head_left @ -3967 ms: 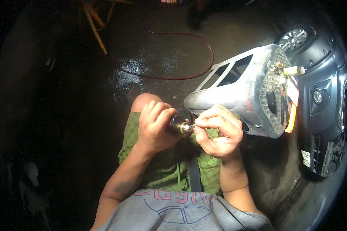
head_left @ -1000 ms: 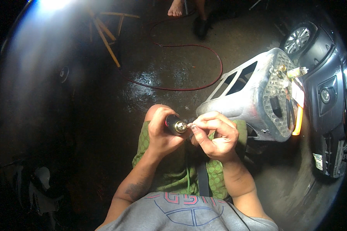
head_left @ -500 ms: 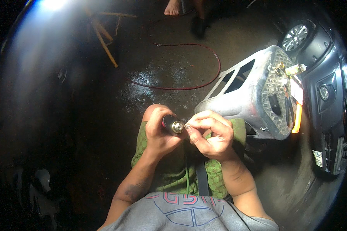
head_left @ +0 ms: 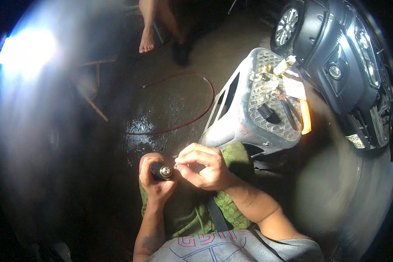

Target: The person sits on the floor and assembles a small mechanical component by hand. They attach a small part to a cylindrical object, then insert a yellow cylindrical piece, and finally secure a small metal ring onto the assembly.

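Note:
My left hand (head_left: 154, 187) is wrapped around a short black cylinder (head_left: 157, 167). Its round, brass-coloured metal end (head_left: 165, 171) faces up, with small metal parts showing inside the rim. Close beside that end, my right hand (head_left: 208, 169) is closed in a pinch, thumb against fingertips. A thin, small piece seems to show at those fingertips, too small to name. Both hands are above my lap, over green patterned shorts (head_left: 236, 209).
A grey plastic stool (head_left: 231, 126) stands by my right knee. Its textured top bears a small bottle (head_left: 284, 65), brass fittings (head_left: 266, 68), a black piece (head_left: 264, 111), dark tool handles (head_left: 288, 114) and an orange-handled item (head_left: 305, 118). Beyond are a red hose (head_left: 212, 94), a dark car (head_left: 336, 52) and another person's bare foot (head_left: 147, 41).
The view has swung, so the stool and car appear farther left and my hands lower left. The cylinder is still in my left hand, and my right fingers still pinch beside its end.

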The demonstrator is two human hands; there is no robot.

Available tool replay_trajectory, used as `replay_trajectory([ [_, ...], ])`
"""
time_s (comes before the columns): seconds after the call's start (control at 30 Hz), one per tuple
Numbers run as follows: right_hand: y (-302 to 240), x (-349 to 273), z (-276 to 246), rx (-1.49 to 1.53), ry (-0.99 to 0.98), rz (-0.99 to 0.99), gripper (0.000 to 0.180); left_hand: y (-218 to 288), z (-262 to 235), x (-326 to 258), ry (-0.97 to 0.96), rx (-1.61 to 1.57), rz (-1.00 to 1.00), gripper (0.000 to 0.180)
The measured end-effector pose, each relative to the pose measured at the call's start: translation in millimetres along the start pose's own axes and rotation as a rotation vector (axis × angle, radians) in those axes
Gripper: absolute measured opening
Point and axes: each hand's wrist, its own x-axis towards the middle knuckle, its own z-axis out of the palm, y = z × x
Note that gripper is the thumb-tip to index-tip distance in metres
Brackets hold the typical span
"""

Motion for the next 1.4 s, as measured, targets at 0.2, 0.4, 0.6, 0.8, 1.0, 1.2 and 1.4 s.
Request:
replay_trajectory([
  [0.2, -26.3, 46.6, -58.1, -0.003, 0.384, -0.073, 0.017, 8.0, 1.2, 3.8, -0.019, 0.123, -0.123, 0.040],
  [0.4, -53.1, 60.5, -78.2, 0.262, 0.484, 0.142, 0.020, -5.1, -1.1, -3.6, -0.025, 0.221, 0.042, 0.050],
  [0.6, -59.6, 33.5, -15.2, 0.446, -0.162, 0.175, 0.039, -26.5, 8.9, -7.2, -0.075, 0.231, -0.110, 0.050],
  [0.8, -34.7, 122.8, -50.1, 0.753, 0.781, 0.187, 0.035, -16.8, 15.2, -11.4, -0.425, 0.474, 0.093, 0.052],
  [1.0, -60.0, 23.7, 159.8, 0.680, -0.103, 0.369, 0.036, -22.7, 16.7, -10.3, -0.301, 0.443, 0.032, 0.054],
  [1.2, -94.0, -4.6, 197.5, 0.744, -0.353, 0.372, 0.040, -27.7, 8.9, -20.0, -0.227, 0.364, 0.075, 0.056],
  [1.4, -44.3, 83.7, 14.9, 0.460, 0.242, 0.021, 0.033, -25.1, 10.0, -14.9, -0.346, 0.406, -0.162, 0.065],
])
